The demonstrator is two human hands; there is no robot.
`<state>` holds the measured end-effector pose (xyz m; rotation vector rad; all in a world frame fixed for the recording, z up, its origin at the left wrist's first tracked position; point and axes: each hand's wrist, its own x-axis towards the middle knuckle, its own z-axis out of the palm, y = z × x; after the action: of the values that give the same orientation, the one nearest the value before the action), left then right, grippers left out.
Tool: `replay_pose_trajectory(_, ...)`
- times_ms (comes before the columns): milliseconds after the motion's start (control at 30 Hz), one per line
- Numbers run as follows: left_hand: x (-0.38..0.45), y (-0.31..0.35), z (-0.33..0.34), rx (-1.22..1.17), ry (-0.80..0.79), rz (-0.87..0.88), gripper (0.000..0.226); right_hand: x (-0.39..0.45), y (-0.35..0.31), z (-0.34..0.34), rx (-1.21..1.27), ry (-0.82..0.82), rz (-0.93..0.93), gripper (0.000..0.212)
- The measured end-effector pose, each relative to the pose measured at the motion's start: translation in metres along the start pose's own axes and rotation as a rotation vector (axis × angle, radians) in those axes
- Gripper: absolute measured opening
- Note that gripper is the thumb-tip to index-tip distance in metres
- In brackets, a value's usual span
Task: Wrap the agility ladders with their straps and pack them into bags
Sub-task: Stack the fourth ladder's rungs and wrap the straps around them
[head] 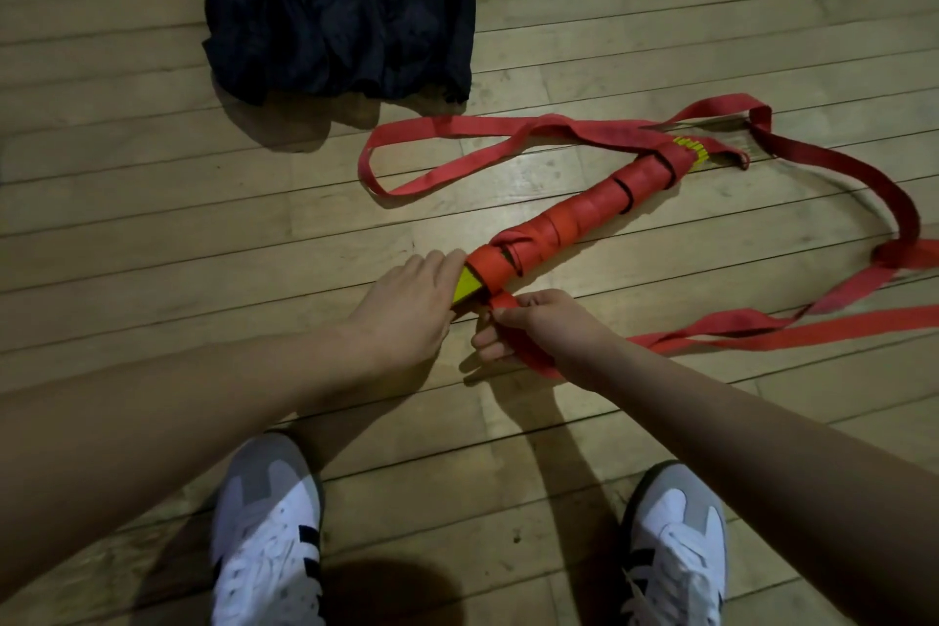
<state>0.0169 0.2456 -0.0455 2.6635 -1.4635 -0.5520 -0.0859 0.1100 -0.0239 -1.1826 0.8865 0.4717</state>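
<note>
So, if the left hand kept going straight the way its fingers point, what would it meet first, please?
The left hand already touches the near end of the wrapped ladder bundle, so it would push along that bundle first; depth is hard to judge from this one view.

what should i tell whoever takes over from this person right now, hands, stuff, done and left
Left hand: steadies the near yellow end of the ladder bundle on the wooden floor.
Right hand: pinches the red strap beside that end.
Done: strap wound along most of the bundle.
Left: long loose strap trails right and behind; finish wrapping, then pack into the dark bag lying flat beyond.
</note>
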Motion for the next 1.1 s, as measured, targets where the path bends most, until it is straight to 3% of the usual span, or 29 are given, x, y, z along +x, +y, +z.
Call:
replay_pose_trajectory(100, -0.007, 0.001, 0.003, 0.032, -0.040, -0.039, 0.074, 0.001, 0.004, -0.003, -0.010, 0.002, 0.010, 0.015)
replay_pose_trajectory(233, -0.001, 0.003, -0.001, 0.098, -0.057, -0.078, 0.047, 0.000, 0.005, -0.002, -0.020, 0.012, 0.017, 0.013)
replay_pose_trajectory(333, 0.014, -0.004, -0.009, 0.235, -0.031, -0.108, 0.046, -0.001, 0.000, -0.001, 0.002, 0.023, 0.012, 0.011)
replay_pose_trajectory(600, 0.017, -0.013, -0.010, 0.378, -0.012, 0.066, 0.055, 0.003, -0.007, -0.002, 0.026, 0.033, 0.018, 0.013)
replay_pose_trajectory(700, 0.006, -0.014, -0.002, 0.262, -0.020, 0.136, 0.041, 0.003, 0.000, 0.002, 0.044, 0.048, 0.009, 0.017)
replay_pose_trajectory(800, -0.007, 0.000, 0.009, 0.209, -0.125, 0.069, 0.034, 0.001, 0.011, 0.003, 0.021, 0.060, 0.031, 0.020)
replay_pose_trajectory(967, -0.005, 0.008, 0.016, 0.137, -0.098, -0.064, 0.052, -0.003, 0.017, -0.003, 0.013, 0.028, 0.051, 0.017)
replay_pose_trajectory(1100, -0.002, 0.007, 0.015, 0.115, -0.072, -0.082, 0.052, -0.003, 0.014, -0.005, -0.056, -0.007, 0.045, 0.013)
